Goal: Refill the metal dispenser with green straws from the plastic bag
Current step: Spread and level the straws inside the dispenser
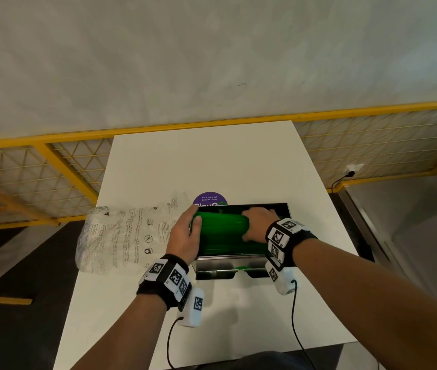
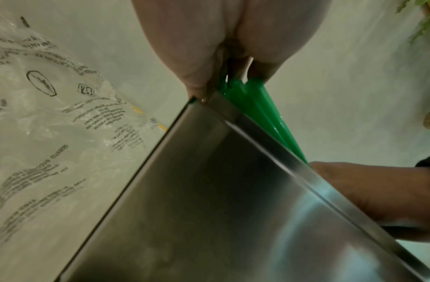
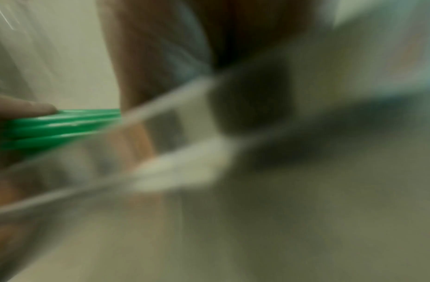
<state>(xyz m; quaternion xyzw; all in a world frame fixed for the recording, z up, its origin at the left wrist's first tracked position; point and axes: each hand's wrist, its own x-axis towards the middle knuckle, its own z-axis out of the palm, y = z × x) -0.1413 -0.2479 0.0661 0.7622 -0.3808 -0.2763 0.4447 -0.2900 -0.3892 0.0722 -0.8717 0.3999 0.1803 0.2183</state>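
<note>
The metal dispenser (image 1: 220, 265) stands open-topped on the white table (image 1: 206, 161). A thick bundle of green straws (image 1: 222, 227) lies lengthwise over its opening, with more green inside below it. My left hand (image 1: 192, 225) grips the bundle's left end, thumb on top. My right hand (image 1: 250, 227) curls over the right end. The left wrist view shows the dispenser's steel wall (image 2: 209, 200) and the straws (image 2: 259, 116) just above its rim. The right wrist view is blurred; the straws (image 3: 59, 126) show at its left. The printed clear plastic bag (image 1: 121, 233) lies flat to the left.
A round purple sticker (image 1: 210, 198) sits on the table just behind the dispenser. Yellow mesh fencing (image 1: 372, 145) runs behind the table below a pale wall. The table's edges drop off to dark floor on the left and right. Wrist camera cables hang near the front edge.
</note>
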